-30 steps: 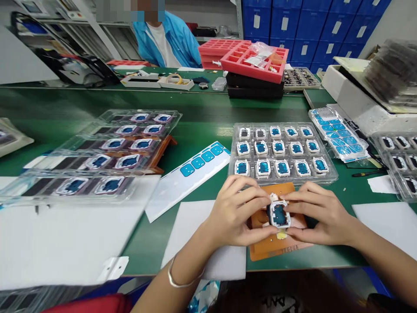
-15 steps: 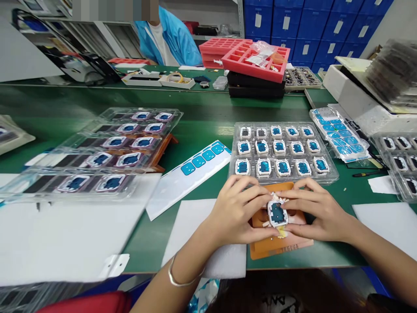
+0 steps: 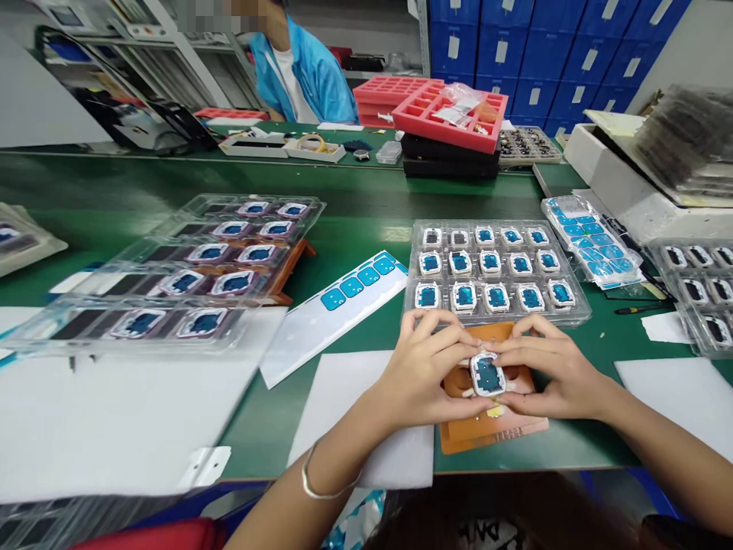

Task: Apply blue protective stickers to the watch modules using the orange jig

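Note:
A white-rimmed square watch case [image 3: 488, 374], its inside covered with blue film, is held between both hands. My left hand [image 3: 427, 374] grips its left side with bent fingers and thumb. My right hand [image 3: 550, 370] closes on the opposite side, fingertips at the upper right edge and thumb near the lower right. Beneath the case lies an orange fixture plate [image 3: 463, 437] with pale pieces and a yellow bit showing around the case. Whether the case touches the plate is hard to tell.
A clear tray [image 3: 497, 315] of similar cases sits just beyond my hands. Left of it are a blue-sticker sheet [image 3: 309, 336] and stacked trays [image 3: 269, 294]. White foam [image 3: 355, 405] lies by my left forearm. A co-worker [image 3: 309, 76] in blue sits across the bench.
The view has shifted slightly. Both hands stay on the watch case, and less of the pale pieces around it shows now. The co-worker's upper body has moved a little to the right.

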